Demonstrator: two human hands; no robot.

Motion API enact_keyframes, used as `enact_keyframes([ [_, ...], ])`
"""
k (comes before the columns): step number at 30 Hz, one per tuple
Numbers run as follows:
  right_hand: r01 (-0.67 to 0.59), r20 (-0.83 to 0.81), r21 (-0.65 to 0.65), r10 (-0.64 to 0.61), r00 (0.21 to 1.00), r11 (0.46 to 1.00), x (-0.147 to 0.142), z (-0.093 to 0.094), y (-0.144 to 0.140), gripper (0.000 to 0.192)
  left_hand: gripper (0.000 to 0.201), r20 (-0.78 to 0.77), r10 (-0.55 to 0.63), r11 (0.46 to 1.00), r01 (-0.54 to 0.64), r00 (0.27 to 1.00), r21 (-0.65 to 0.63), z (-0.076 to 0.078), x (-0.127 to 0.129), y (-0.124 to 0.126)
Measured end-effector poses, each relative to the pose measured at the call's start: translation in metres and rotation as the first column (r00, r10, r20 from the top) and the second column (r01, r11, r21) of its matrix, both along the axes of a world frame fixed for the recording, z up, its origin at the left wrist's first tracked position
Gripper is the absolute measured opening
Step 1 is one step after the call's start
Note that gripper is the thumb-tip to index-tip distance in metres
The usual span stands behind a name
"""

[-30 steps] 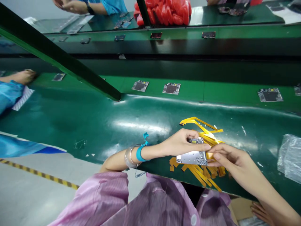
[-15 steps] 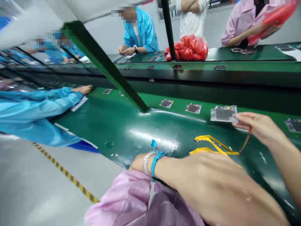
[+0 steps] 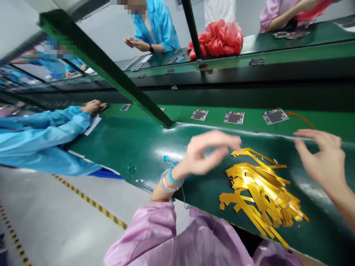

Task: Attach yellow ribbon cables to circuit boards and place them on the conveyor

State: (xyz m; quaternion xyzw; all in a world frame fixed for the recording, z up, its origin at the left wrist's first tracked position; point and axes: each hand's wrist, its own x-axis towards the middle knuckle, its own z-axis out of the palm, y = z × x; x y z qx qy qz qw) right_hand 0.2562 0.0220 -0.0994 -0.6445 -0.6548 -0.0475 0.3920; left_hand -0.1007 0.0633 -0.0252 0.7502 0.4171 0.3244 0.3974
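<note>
My left hand (image 3: 209, 153), slightly blurred, hovers by the upper left end of a pile of yellow flex cables (image 3: 263, 192). Its fingers curve with a gap to the thumb, and nothing shows between them. To the right of the pile is my right hand (image 3: 324, 159), fingers stretched and thumb apart, holding nothing. Just beyond it a circuit board (image 3: 275, 116) lies on the green belt (image 3: 210, 107), with an orange-brown flex cable (image 3: 302, 117) running from its right side. Two more circuit boards, one left (image 3: 199, 115) and one nearer (image 3: 234, 117), lie on the same strip.
A slanted green post (image 3: 111, 74) rises from the bench (image 3: 133, 144). At left a co-worker's blue sleeves (image 3: 63, 123) rest on the bench. Across the line, red pouches (image 3: 219, 38) are heaped near other workers. A blue wrist strap (image 3: 174, 175) with a cord circles my left wrist.
My right hand has let go of the circuit board, now on the belt, and drawn back. My left hand has swung left and up, uncovering the flex cable pile.
</note>
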Motion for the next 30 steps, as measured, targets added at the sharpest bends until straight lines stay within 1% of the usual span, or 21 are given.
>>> enact_keyframes([
  [1, -0.071, -0.018, -0.056, 0.070, 0.997, 0.996, -0.010, 0.005, -0.013, 0.018, 0.033, -0.037, -0.009, 0.997, 0.012, 0.999, 0.082, -0.006, -0.001, 0.028],
  [2, -0.149, -0.050, -0.129, 0.144, 0.988, 0.980, -0.020, 0.008, -0.024, 0.016, 0.036, -0.097, -0.019, 0.987, 0.034, 0.995, 0.156, -0.015, -0.004, 0.059],
  [3, -0.233, -0.088, -0.213, 0.218, 0.972, 0.949, -0.030, 0.010, -0.032, 0.016, 0.043, -0.197, -0.017, 0.980, 0.055, 0.980, 0.189, -0.026, -0.008, 0.089],
  [4, -0.306, -0.126, -0.288, 0.281, 0.951, 0.907, -0.040, 0.010, -0.037, 0.016, 0.055, -0.332, 0.007, 0.980, 0.059, 0.943, 0.189, -0.038, -0.013, 0.117],
  [5, -0.364, -0.160, -0.349, 0.328, 0.931, 0.864, -0.049, 0.008, -0.039, 0.017, 0.063, -0.473, 0.039, 0.986, 0.043, 0.880, 0.163, -0.050, -0.018, 0.142],
  [7, -0.429, -0.190, -0.432, 0.385, 0.903, 0.794, -0.065, 0.003, -0.034, 0.019, 0.069, -0.547, 0.054, 0.993, 0.012, 0.835, 0.117, -0.072, -0.030, 0.177],
  [8, -0.439, -0.189, -0.456, 0.397, 0.898, 0.774, -0.071, -0.001, -0.028, 0.020, 0.070, -0.574, 0.055, 0.996, -0.001, 0.817, 0.094, -0.080, -0.035, 0.188],
  [10, -0.448, -0.174, -0.482, 0.419, 0.891, 0.753, -0.079, -0.007, -0.009, 0.021, 0.067, -0.601, 0.049, 0.998, -0.012, 0.798, 0.066, -0.091, -0.044, 0.200],
  [13, -0.469, -0.161, -0.507, 0.455, 0.876, 0.723, -0.084, -0.015, 0.024, 0.017, 0.066, -0.637, 0.058, 0.998, -0.027, 0.768, 0.057, -0.095, -0.048, 0.208],
  [16, -0.492, -0.164, -0.558, 0.492, 0.855, 0.668, -0.086, -0.020, 0.050, 0.008, 0.070, -0.665, 0.084, 0.996, -0.073, 0.742, 0.045, -0.094, -0.044, 0.216],
  [17, -0.497, -0.171, -0.576, 0.499, 0.850, 0.649, -0.087, -0.020, 0.055, 0.010, 0.070, -0.669, 0.095, 0.995, -0.090, 0.737, 0.041, -0.093, -0.042, 0.217],
  [19, -0.504, -0.190, -0.603, 0.503, 0.843, 0.618, -0.089, -0.018, 0.060, 0.017, 0.070, -0.660, 0.121, 0.992, -0.121, 0.741, 0.045, -0.092, -0.036, 0.219],
  [21, -0.514, -0.220, -0.612, 0.495, 0.841, 0.602, -0.090, -0.014, 0.060, 0.019, 0.070, -0.628, 0.143, 0.989, -0.138, 0.765, 0.057, -0.089, -0.030, 0.216],
  [24, -0.538, -0.298, -0.605, 0.460, 0.837, 0.587, -0.088, -0.005, 0.051, 0.014, 0.059, -0.542, 0.147, 0.989, -0.138, 0.828, 0.057, -0.078, -0.021, 0.206],
  [25, -0.545, -0.328, -0.596, 0.441, 0.836, 0.590, -0.086, -0.002, 0.046, 0.010, 0.052, -0.503, 0.148, 0.989, -0.137, 0.851, 0.059, -0.073, -0.018, 0.200],
  [27, -0.546, -0.376, -0.563, 0.397, 0.838, 0.620, -0.080, 0.008, 0.035, 0.009, 0.039, -0.418, 0.163, 0.987, -0.144, 0.894, 0.076, -0.060, -0.010, 0.183],
  [29, -0.529, -0.405, -0.514, 0.353, 0.843, 0.675, -0.074, 0.019, 0.020, 0.014, 0.028, -0.330, 0.178, 0.983, -0.154, 0.927, 0.099, -0.046, 0.000, 0.155],
  [30, -0.529, -0.449, -0.470, 0.325, 0.832, 0.707, -0.073, 0.025, 0.011, 0.017, 0.026, -0.281, 0.173, 0.984, -0.151, 0.944, 0.097, -0.040, 0.006, 0.137],
])
